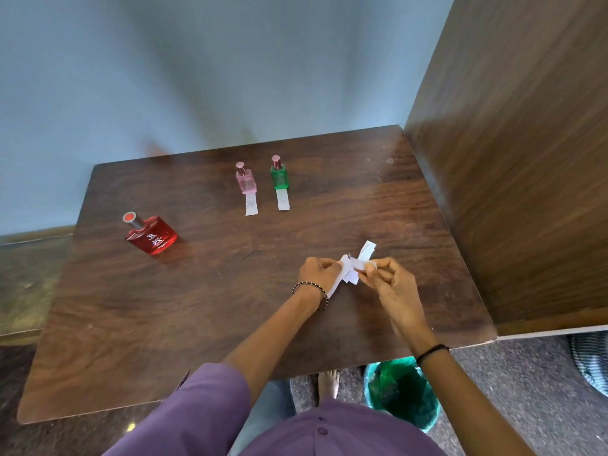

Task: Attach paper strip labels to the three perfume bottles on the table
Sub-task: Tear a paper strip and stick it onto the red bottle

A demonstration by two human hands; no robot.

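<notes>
Three perfume bottles stand on the dark wooden table (164, 324). The wide red bottle (151, 236) is at the left, with no strip on it. A small pink bottle (245, 180) and a small green bottle (279, 174) stand further back, each with a white paper strip (251, 204) (282, 199) lying in front of its base. My left hand (319, 271) and my right hand (386, 279) meet at the right of the table, both pinching a bunch of white paper strips (353, 266) between them.
A tall wooden panel (513, 159) walls the table's right side. A blue-grey wall runs behind it. Under the table's front edge stands a bin with a green liner (403, 393), and a bare foot (329, 383) shows beside it.
</notes>
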